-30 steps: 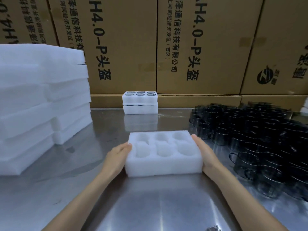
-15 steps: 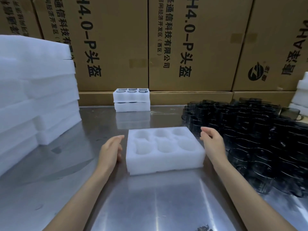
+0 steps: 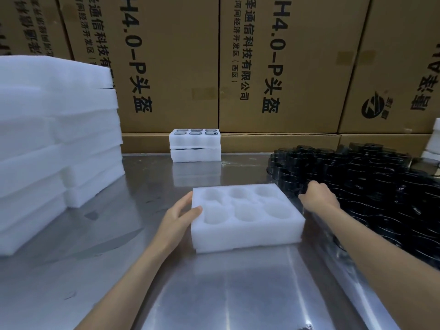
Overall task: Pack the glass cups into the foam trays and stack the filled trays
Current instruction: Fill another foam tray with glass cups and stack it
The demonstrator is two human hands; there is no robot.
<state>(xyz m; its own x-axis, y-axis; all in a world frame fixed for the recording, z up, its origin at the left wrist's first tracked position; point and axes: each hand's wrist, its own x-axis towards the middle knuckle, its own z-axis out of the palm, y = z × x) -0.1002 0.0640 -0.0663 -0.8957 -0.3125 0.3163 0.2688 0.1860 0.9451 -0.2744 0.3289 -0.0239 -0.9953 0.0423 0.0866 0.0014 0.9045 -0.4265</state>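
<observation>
A white foam tray (image 3: 247,234) with several empty round pockets lies on the steel table in front of me. My left hand (image 3: 179,214) holds its left edge, thumb on the top face and fingers along the side. My right hand (image 3: 317,197) has its fingers curled down among the dark glass cups (image 3: 371,186) crowded on the right; whether it grips one is hidden. Two filled trays (image 3: 195,145) sit stacked at the back of the table.
A tall pile of empty foam trays (image 3: 54,139) fills the left side. Cardboard boxes (image 3: 273,63) form a wall behind the steel table (image 3: 226,294). More white foam (image 3: 433,141) shows at the far right edge.
My left hand has come back onto the tray's left edge. My right hand has moved right and forward from beside the tray into the cups.
</observation>
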